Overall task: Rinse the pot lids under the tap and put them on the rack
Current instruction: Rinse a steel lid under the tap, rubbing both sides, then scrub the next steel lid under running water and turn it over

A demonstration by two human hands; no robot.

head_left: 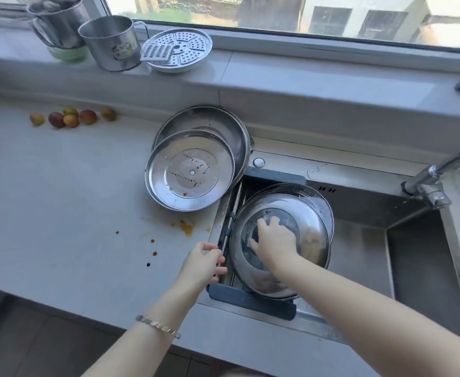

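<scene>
1. Spanning the right half of the scene, a steel sink (359, 254) carries a roll-up rack (231, 221) across its left end, and two pot lids (313, 240) lie stacked on that rack, dome side up.
2. Stretching left of the sink, the pale worktop (60, 200) bears two more lids (190, 170), upturned and overlapping, the nearer one flecked with food; orange drips spot the surface beside them.
3. Lining the windowsill, two steel mugs (112, 42) stand beside a perforated steamer plate (180, 49) with a grater leaning on it; the rear mug's contents are hard to make out.
4. Reaching in from the right edge, the tap (427, 183) is cut off, and no water can be seen running.
5. Pressing on the top lid, the right hand (275, 240) lies flat with fingers spread.
6. Curling over the rack's left rail, the left hand (201, 263) grips it lightly.
7. Resting by the wall, six small fruits (71, 118) sit together.
</scene>
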